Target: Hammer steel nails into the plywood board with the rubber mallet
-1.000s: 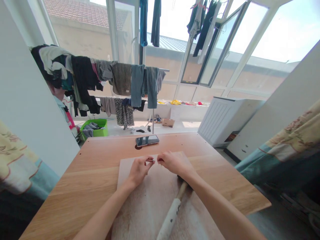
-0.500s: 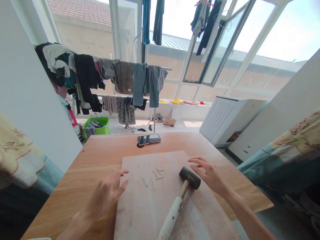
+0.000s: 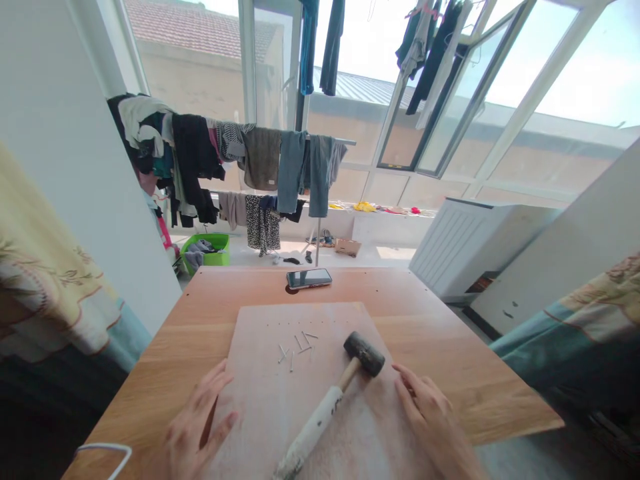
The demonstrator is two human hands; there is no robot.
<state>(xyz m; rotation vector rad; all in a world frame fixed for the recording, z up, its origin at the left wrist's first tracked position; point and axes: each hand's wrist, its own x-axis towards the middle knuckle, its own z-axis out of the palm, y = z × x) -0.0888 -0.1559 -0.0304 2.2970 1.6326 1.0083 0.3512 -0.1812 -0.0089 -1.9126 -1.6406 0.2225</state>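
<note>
A pale wooden board (image 3: 260, 413) lies flat on the table between my hands. My left hand (image 3: 197, 417) grips its left edge, thumb over the top face and fingers along the side. At the opposite edge, my right hand (image 3: 425, 407) holds the board with bent fingers close to the hammer head. The hammer (image 3: 363, 353) rests diagonally on the board, with a dark head and a worn white handle; neither hand touches it. Several loose nails (image 3: 300, 343) are scattered left of its head. A row of small dark dots (image 3: 293, 324) runs along the board's far end.
Beyond the board, a phone (image 3: 309, 278) lies near the far edge of the wood-grain table (image 3: 450, 347). A white cable (image 3: 107, 447) curves at the front left. Past the table are a green basket (image 3: 223, 248), a laundry rack and a white cabinet (image 3: 450, 247).
The board has turned and shifted left and nearer, carrying the hammer and nails. Both hands have come down onto its side edges. The view has swung slightly left.
</note>
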